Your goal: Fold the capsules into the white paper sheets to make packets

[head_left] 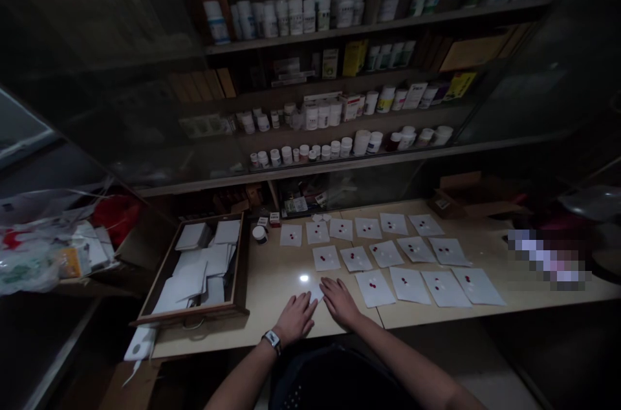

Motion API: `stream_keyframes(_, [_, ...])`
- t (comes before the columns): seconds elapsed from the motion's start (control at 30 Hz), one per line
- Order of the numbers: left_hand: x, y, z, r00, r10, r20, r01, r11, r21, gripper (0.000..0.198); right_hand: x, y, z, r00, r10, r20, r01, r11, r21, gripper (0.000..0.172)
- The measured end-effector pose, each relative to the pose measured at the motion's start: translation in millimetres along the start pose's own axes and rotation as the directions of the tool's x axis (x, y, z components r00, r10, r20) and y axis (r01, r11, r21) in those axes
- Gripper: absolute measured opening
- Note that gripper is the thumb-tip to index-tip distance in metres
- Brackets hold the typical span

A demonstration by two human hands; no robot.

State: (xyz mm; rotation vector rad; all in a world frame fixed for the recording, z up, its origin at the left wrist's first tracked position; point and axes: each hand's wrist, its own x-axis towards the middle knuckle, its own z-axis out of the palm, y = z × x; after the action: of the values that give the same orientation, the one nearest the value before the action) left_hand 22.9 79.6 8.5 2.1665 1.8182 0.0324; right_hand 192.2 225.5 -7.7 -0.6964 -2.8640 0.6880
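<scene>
My left hand (295, 319), with a watch (272, 340) on the wrist, lies on the table near its front edge, fingers stretched forward. Facing it, my right hand (340, 304) rests with its fingers extended. A small white paper (316, 291), seemingly folded, lies between the two hands; fingertips of both touch its edges, and part of it is hidden. To the right, white paper squares (376, 293) are laid out in three rows, each bearing a few small dark red and pale pills (372, 284).
At left, a wooden drawer (239, 287) holds stacks of white paper (191, 277). A white jar (260, 235) and small boxes (274, 220) stand beside it. Medicine bottles (295, 17) fill the shelves behind. An open cardboard box (451, 203) sits back right; plastic bags (29, 261) lie far left.
</scene>
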Motion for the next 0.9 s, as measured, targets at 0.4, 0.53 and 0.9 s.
stream_keyframes(0.4, [-5, -19, -4.9, 0.983, 0.167, -0.076, -0.166, 0.986, 0.031, 0.05, 6, -7, 2, 0.992, 0.054, -0.116, -0.052, 0.998, 0.023, 0.03])
stream_keyframes(0.53, [-1, -13, -3.7, 0.992, 0.116, -0.045, -0.114, 0.993, 0.044, 0.05, 5, -3, 4, 0.994, 0.02, -0.105, -0.02, 1.0, 0.001, 0.035])
stream_keyframes(0.9, [8, 3, -16.0, 1.0, -0.004, -0.004, 0.004, 1.0, -0.01, 0.051, 10, -8, -8, 0.998, -0.057, 0.016, 0.058, 0.993, -0.098, 0.038])
